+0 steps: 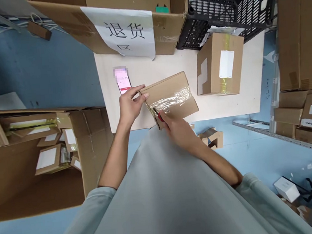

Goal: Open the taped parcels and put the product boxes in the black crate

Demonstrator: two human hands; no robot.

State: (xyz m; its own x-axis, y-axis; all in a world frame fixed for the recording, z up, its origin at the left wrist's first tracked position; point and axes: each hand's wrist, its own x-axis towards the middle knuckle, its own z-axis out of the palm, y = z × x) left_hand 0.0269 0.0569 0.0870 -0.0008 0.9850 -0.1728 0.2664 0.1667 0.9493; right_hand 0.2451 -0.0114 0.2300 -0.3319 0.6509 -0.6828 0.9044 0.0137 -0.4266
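Note:
A small cardboard box with shiny clear tape across its top is tilted at the near edge of the white table. My left hand grips its left corner, thumb on top. In my closed right hand is a red-handled cutter, its tip against the tape at the box's left end. Most of the cutter is hidden by my fingers. A phone with a lit pink screen lies just beyond my left hand.
A large open carton with a paper sign and a black plastic crate stand at the back. To the right sits a taped box. A big carton at left holds several parcels. Stacked boxes line the far right.

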